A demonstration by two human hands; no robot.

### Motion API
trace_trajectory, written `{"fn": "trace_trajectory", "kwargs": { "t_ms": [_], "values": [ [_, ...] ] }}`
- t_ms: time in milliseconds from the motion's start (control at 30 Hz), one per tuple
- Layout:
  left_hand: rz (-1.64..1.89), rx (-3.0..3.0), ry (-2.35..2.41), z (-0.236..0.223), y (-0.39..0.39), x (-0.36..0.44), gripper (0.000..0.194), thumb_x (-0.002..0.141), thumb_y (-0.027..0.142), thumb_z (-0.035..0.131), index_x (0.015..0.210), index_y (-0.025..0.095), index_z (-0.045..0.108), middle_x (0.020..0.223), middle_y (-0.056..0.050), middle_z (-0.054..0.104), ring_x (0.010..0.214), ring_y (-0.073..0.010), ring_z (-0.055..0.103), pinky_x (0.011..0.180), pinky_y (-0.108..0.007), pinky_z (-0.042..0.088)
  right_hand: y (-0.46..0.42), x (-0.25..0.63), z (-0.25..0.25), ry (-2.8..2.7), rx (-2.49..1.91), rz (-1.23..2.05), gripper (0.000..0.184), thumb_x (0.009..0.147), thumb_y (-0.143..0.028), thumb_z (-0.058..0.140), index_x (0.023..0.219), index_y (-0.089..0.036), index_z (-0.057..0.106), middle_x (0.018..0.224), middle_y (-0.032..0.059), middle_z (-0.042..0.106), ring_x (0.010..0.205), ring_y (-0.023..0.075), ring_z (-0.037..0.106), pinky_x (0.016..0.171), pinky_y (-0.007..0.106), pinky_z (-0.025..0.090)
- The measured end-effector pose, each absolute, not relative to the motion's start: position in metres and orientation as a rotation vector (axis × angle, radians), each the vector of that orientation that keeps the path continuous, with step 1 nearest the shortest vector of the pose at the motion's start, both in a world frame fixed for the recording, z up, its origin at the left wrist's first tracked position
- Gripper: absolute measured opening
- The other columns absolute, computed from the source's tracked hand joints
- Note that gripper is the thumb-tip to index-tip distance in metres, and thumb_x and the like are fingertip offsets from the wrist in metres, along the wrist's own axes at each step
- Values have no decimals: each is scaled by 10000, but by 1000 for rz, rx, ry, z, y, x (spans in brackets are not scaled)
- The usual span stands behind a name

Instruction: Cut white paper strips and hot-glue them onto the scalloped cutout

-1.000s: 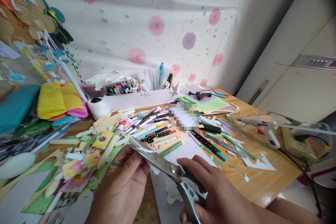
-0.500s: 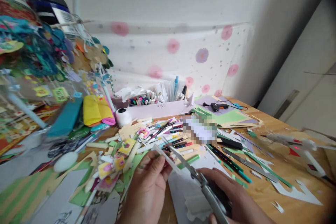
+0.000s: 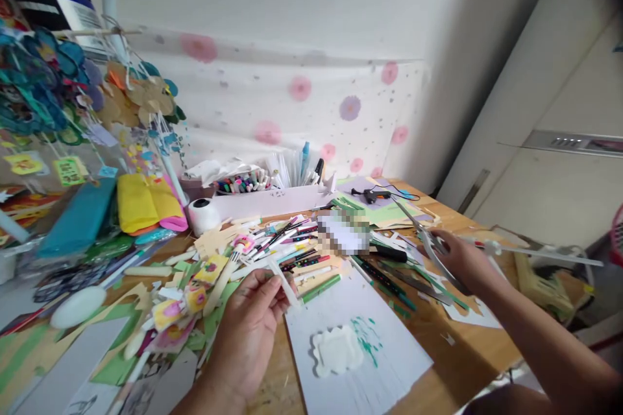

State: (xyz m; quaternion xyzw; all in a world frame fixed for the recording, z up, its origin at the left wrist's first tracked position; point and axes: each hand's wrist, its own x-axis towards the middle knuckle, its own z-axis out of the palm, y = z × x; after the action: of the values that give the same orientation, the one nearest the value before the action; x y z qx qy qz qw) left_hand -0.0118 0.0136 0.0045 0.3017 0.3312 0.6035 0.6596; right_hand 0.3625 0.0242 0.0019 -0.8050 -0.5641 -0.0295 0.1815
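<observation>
My left hand [image 3: 253, 321] is closed in a pinch on a narrow white strip [image 3: 285, 282], which points up and away over the scattered pens. My right hand [image 3: 462, 262] is wrapped round the handles of a pair of metal scissors [image 3: 424, 238], raised at the right with the blades toward the back. Between the hands, a white sheet of paper [image 3: 394, 373] lies on the table, bearing green paint marks. On that sheet rests a white scalloped plaque [image 3: 338, 350]. A green pen [image 3: 321, 288] lies just beyond my left fingertips.
Paper scraps and pens crowd the wooden table [image 3: 438, 363]. A black glue gun [image 3: 377, 196] lies at the back; a white glue gun [image 3: 491, 248] is partly hidden behind my right hand. Left are decorated paper pieces [image 3: 195, 295], a white spoon [image 3: 78, 307] and hanging ornaments [image 3: 58, 78].
My right hand has carried the scissors away from the strip, up and to the right, uncovering the sheet and plaque. My left hand still pinches the strip. The view has turned right.
</observation>
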Motion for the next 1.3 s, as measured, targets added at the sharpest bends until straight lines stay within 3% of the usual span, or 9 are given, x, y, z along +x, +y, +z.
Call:
{"fn": "trace_trajectory", "kwargs": {
  "t_ms": [133, 267, 567, 767, 933, 1067, 1200, 1300],
  "values": [
    [1335, 740, 783, 6, 13, -10, 146, 712, 222, 735, 680, 174, 600, 662, 20, 631, 660, -124, 571, 656, -242, 487, 22, 414, -16, -1613, -2469, -151, 502, 804, -489, 514, 1110, -107, 627, 992, 224, 702, 893, 389, 665, 695, 411, 472],
    [1321, 791, 823, 7, 10, -8, 154, 703, 225, 739, 660, 176, 600, 655, 35, 606, 637, -114, 553, 632, -232, 470, 12, 424, -26, -1688, -2467, -143, 538, 876, -477, 398, 1169, -76, 605, 1043, 254, 674, 941, 392, 658, 702, 404, 457],
    [1252, 931, 851, 5, 5, -9, 125, 755, 237, 669, 666, 182, 602, 643, 11, 644, 642, -135, 567, 653, -258, 432, 17, 419, -27, -1729, -2591, -17, 508, 870, -433, 411, 1184, -75, 587, 1087, 249, 656, 1011, 393, 631, 751, 393, 452],
    [1193, 959, 853, 7, 3, -10, 155, 735, 256, 695, 644, 190, 588, 636, 24, 620, 680, -147, 572, 673, -256, 436, 16, 398, -29, -1634, -2666, 25, 467, 851, -392, 454, 1174, -77, 575, 1013, 243, 677, 941, 376, 653, 724, 401, 461],
    [1138, 984, 830, 4, 8, -12, 145, 757, 287, 696, 664, 206, 619, 649, 29, 632, 686, -137, 557, 674, -229, 452, 17, 389, -24, -1548, -2626, -8, 459, 796, -462, 523, 1085, -116, 604, 1010, 207, 675, 918, 349, 648, 748, 396, 465],
    [1127, 941, 798, 8, 7, -9, 108, 754, 280, 701, 694, 202, 655, 694, 9, 661, 730, -149, 575, 711, -240, 475, 4, 374, -6, -1509, -2499, -51, 452, 830, -404, 492, 1187, -129, 531, 1046, 164, 650, 934, 307, 627, 784, 381, 461],
    [1213, 836, 700, 14, -1, -3, 64, 715, 229, 734, 740, 184, 696, 769, -21, 695, 809, -175, 609, 791, -286, 489, -25, 317, 5, -1742, -2003, 219, 451, 877, -429, 448, 1242, -166, 431, 813, 39, 624, 722, 194, 608, 643, 271, 486],
    [1241, 766, 628, 16, -3, 0, 72, 691, 201, 755, 740, 172, 711, 770, -25, 695, 789, -168, 613, 778, -287, 498, -51, 260, 11, -1909, -1497, 510, 457, 846, -368, 528, 1249, -190, 409, 1012, 81, 610, 869, 206, 609, 737, 295, 509]
  ]
}}
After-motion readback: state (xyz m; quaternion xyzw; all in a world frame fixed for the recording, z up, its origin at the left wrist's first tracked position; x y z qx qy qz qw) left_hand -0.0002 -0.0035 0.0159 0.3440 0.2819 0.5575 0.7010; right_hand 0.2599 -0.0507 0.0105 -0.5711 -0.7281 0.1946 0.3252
